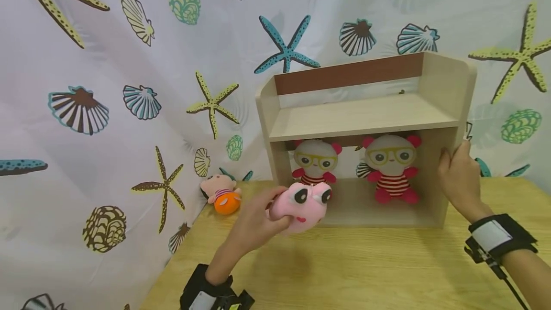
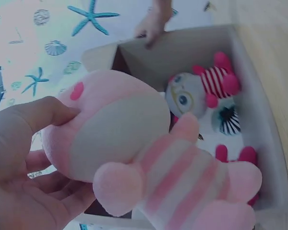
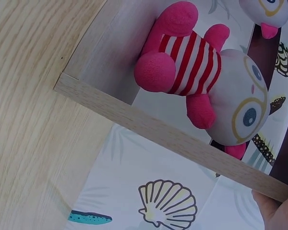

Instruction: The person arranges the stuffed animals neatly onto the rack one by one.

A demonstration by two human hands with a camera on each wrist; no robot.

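My left hand grips a pink plush toy by its head, in front of the shelf's lower left part. In the left wrist view, thumb and fingers curl round the head of the plush toy, and its pink-and-white striped body points away from the palm. With my right hand I hold the front edge of the right side panel of a small wooden shelf. Inside the lower compartment sit two panda plush toys with yellow glasses, a left panda partly hidden by the pink toy and a right panda.
A small doll with an orange bottom lies on the wooden table, left of the shelf. Behind everything hangs a white cloth printed with starfish and shells. The shelf's upper board bears no toy.
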